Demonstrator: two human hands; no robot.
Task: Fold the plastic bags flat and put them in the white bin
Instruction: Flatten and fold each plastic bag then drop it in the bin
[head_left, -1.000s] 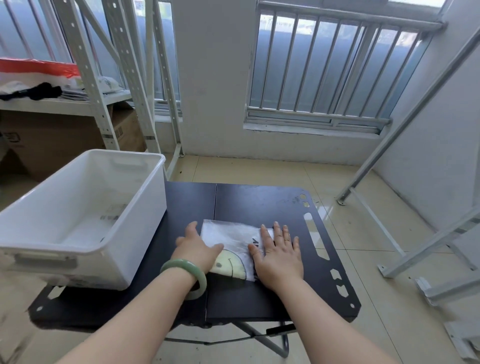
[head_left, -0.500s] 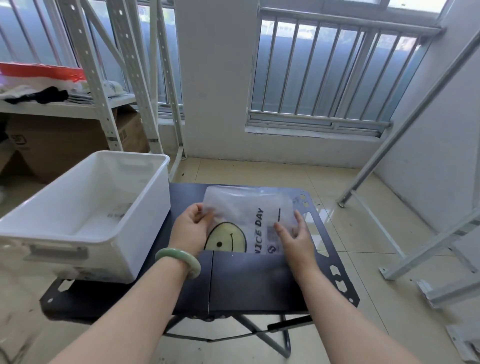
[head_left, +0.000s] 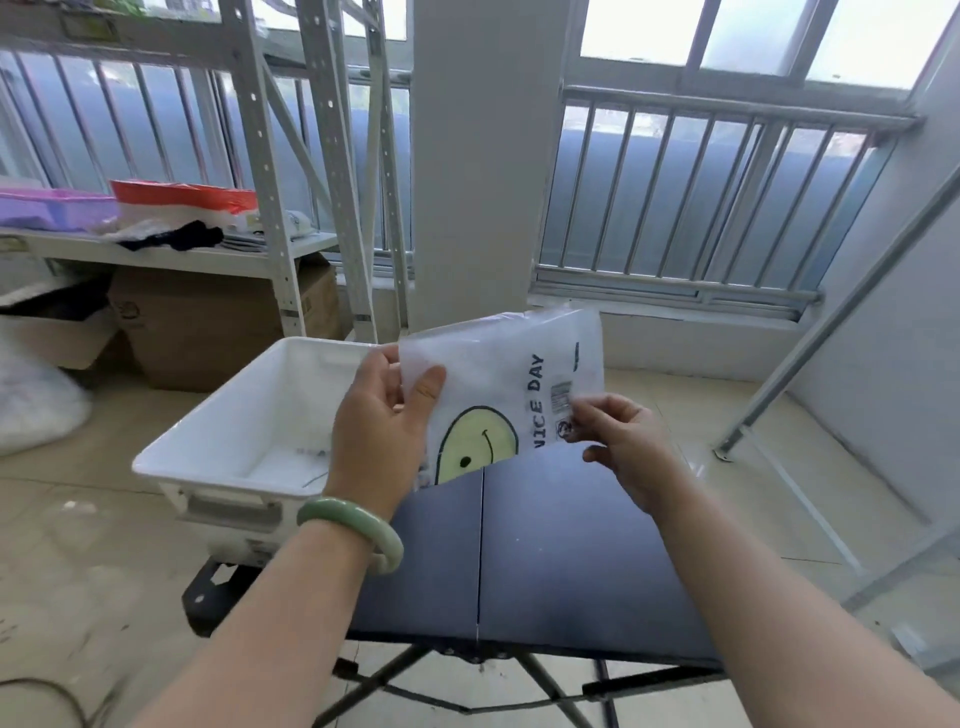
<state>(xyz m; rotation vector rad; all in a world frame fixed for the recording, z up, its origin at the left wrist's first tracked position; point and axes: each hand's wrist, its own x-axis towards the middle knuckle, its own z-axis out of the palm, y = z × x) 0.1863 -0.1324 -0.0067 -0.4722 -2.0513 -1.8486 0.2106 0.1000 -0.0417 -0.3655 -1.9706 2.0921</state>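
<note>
A folded white plastic bag (head_left: 501, 384) with a yellow smiley face and the words "NICE DAY" is held upright in the air above the black folding table (head_left: 545, 561). My left hand (head_left: 382, 431), with a green bangle on the wrist, grips the bag's left edge between thumb and fingers. My right hand (head_left: 623, 441) pinches its lower right edge. The white bin (head_left: 228, 457) stands on the table's left end, just left of my left hand, with a few flat pale things lying on its bottom.
A metal shelving rack (head_left: 291, 171) with cardboard boxes (head_left: 208, 317) below and coloured bags on its shelf stands behind the bin. A white pillar (head_left: 472, 156) and barred windows are beyond. A slanted metal frame (head_left: 831, 322) leans at the right.
Both hands lifted the bag from flat on the table and raised it upright, moving it left toward the bin. The camera tilted upward.
</note>
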